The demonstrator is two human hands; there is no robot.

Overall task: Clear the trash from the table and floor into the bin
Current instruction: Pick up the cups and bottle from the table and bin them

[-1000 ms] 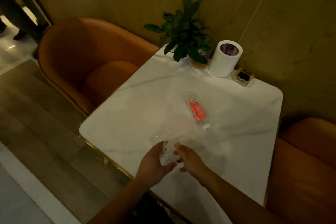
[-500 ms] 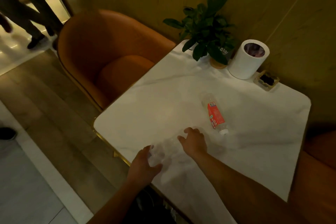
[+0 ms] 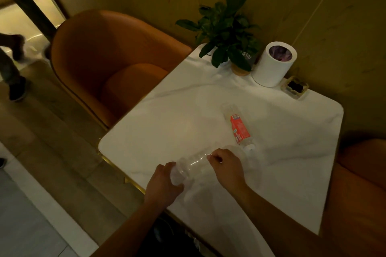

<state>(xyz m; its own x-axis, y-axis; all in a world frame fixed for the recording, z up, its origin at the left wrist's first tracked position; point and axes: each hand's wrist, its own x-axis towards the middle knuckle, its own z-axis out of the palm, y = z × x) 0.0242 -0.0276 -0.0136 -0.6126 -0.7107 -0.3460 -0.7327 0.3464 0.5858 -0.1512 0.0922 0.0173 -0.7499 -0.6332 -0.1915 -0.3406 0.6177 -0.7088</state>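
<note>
A clear, crumpled plastic bottle (image 3: 193, 166) lies near the front edge of the white marble table (image 3: 171, 123). My left hand (image 3: 165, 185) grips its near end and my right hand (image 3: 226, 166) pinches its far end. A second clear bottle with a red label (image 3: 239, 128) lies on its side in the middle of the table, just beyond my right hand and not touching it. A small white cylindrical bin (image 3: 273, 64) with a dark liner stands at the table's far edge by the wall.
A potted green plant (image 3: 227, 33) stands left of the bin, and a small glass dish (image 3: 294, 87) sits to its right. Orange armchairs flank the table at left (image 3: 108, 64) and right (image 3: 359, 190). A person's legs (image 3: 12, 64) cross the floor at far left.
My hands have spread apart along the clear bottle, which now lies stretched between them. The camera has shifted, so the table sits further right. The red-label bottle has not moved.
</note>
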